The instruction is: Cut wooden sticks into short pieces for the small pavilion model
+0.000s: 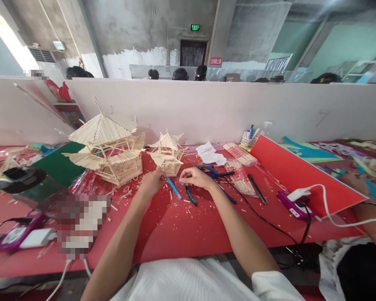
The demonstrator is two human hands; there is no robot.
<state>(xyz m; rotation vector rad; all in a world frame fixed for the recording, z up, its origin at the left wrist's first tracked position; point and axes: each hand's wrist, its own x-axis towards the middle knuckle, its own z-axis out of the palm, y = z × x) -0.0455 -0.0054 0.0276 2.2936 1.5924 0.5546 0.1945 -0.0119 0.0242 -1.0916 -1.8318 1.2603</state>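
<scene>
My left hand [155, 182] is closed in a pinch in front of a small wooden-stick pavilion model [169, 159]; whatever its fingers hold is too small to make out. Across from it, my right hand [196, 177] also has its fingertips pressed together, with any held piece not discernible. Between the hands lies a blue strip-like tool [174, 189]. Green-handled pliers [191, 195] rest just below my right hand. A larger stick pavilion [106, 150] stands to the left. Wood scraps and shavings are scattered around both hands.
Behind my right hand are a blue glue gun [214, 171], a crumpled tissue [210, 154] and bagged sticks [242, 179]. Power strips [296, 205] with cables lie at both sides. A dark bottle [28, 184] stands left. A red board [303, 175] separates another person's arm [363, 196] at right.
</scene>
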